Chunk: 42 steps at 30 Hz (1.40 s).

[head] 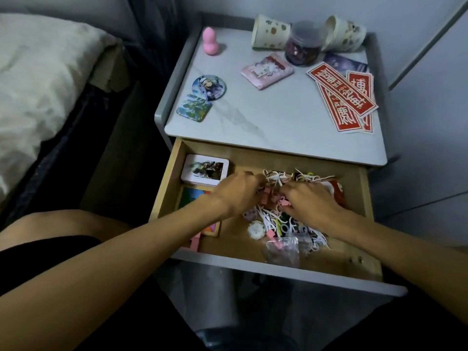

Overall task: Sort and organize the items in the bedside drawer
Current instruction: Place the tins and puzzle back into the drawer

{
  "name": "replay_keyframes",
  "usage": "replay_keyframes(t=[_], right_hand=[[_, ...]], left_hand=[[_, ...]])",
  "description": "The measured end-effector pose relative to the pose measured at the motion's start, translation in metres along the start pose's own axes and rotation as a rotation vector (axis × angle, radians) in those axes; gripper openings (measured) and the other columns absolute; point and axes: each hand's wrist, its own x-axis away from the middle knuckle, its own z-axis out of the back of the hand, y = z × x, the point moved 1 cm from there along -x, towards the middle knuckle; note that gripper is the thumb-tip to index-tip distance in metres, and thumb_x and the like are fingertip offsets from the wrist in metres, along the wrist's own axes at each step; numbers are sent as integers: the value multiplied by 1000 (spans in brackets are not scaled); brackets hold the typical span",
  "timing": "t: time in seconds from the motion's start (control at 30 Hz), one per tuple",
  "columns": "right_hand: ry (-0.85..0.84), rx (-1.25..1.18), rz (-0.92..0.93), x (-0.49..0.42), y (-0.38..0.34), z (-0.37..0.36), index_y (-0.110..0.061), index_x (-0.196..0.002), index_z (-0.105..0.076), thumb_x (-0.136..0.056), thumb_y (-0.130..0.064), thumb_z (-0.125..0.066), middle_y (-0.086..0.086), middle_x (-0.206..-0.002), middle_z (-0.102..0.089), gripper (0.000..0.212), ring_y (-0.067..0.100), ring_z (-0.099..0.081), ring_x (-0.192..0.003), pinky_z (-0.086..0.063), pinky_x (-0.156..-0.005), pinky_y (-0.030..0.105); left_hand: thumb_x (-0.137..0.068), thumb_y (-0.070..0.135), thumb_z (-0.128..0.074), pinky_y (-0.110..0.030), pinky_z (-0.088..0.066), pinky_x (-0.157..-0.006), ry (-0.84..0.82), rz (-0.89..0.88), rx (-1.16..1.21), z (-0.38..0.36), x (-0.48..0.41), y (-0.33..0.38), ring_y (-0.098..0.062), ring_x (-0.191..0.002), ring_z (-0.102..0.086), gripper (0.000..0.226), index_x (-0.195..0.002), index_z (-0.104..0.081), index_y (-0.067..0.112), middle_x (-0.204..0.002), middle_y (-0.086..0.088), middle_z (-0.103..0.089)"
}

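The wooden bedside drawer (354,264) stands pulled open below the nightstand top. Both my hands reach into its middle. My left hand (235,192) and my right hand (307,198) have their fingers curled into a tangled pile of small white, pink and green clips (272,224); what each hand holds is hidden under the fingers. A white card box with a picture (204,169) lies at the drawer's back left, and a colourful tangram tray (192,198) sits in front of it, partly under my left forearm. A clear plastic bag (283,247) lies at the front.
On the nightstand top (278,122) lie a pink gourd-shaped sponge (210,41), a round badge (209,87) and a square badge (194,110), a pink card pack (267,70), two tipped paper cups (269,31), a jar (304,45) and red stickers (347,97). A bed (38,79) is at left.
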Motion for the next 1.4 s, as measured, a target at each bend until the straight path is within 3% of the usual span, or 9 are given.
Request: replay_keyframes(t=[0.17, 0.4, 0.63, 0.73, 0.87, 1.0, 1.13, 1.27, 1.4], right_hand=[[29, -78, -32, -2, 5, 1, -22, -129, -52, -90, -23, -59, 5, -121, -64, 39, 30, -64, -105, -49, -75, 36], [30, -276, -143, 0, 31, 17, -18, -98, -74, -89, -21, -61, 5, -101, -67, 16, 24, -64, -89, -54, -80, 38], [33, -406, -178, 2, 44, 7, -14, -104, -75, -94, -11, -54, 6, -108, -58, 23, 14, -56, -87, -40, -83, 21], [22, -476, -207, 1, 44, 8, -15, -101, -76, -93, -9, -59, 5, -106, -67, 20, 4, -53, -70, -46, -75, 23], [26, -589, -207, 1, 44, 14, -17, -96, -77, -87, -11, -70, -3, -96, -73, 12, -8, -57, -62, -40, -62, 3], [65, -650, -265, 1, 43, 22, -20, -107, -74, -86, -9, -70, 4, -111, -71, 23, 17, -70, -83, -55, -75, 24], [58, -636, -272, 0, 44, 20, -17, -111, -73, -89, -14, -69, 7, -117, -70, 23, 9, -63, -92, -42, -79, 16], [66, -629, -250, 2, 46, 18, -13, -106, -73, -90, -20, -69, 7, -98, -73, 19, 12, -67, -84, -53, -84, 29], [95, -755, -152, 5, 42, 20, -21, -102, -72, -90, -13, -68, -1, -94, -72, 14, 9, -69, -86, -55, -90, 39]], left_hand=[[-96, 30, -56, -42, -55, -82, -60, 15, 6, -29, -22, 8, -35, -98, -65, 34, -129, -53, 26, -112, -13, -67], [-94, 13, -54, -42, -57, -72, 12, 44, -34, -42, -27, 7, -33, -88, -66, 27, -119, -52, 23, -103, -11, -67], [-97, 27, -58, -21, -31, -54, 63, -11, -100, -44, -22, 16, -17, -73, -51, 32, -127, -50, 22, -101, -3, -63], [-97, 27, -59, -23, -38, -58, 68, 12, -50, -49, -25, 15, -17, -76, -56, 29, -124, -51, 22, -103, -3, -63], [-94, 15, -61, -19, -40, -60, 53, 56, 24, -52, -27, 16, -15, -77, -58, 23, -116, -57, 15, -101, -4, -63], [-94, 13, -62, -16, -29, -44, 96, 111, 134, -42, -24, 15, -8, -63, -48, 11, -102, -56, 17, -80, 7, -51], [-87, 18, -69, -32, -53, -57, 136, 98, 276, -29, -26, 16, -20, -67, -61, 16, -95, -57, 12, -83, -5, -65], [-88, 11, -68, -12, -41, -50, 169, 95, 393, -16, -23, 17, -3, -64, -57, 22, -81, -50, 20, -74, 2, -62], [-86, 9, -70, -18, -42, -57, 125, 196, 628, -10, -25, 18, -14, -73, -62, 19, -82, -57, 21, -81, 0, -66]])
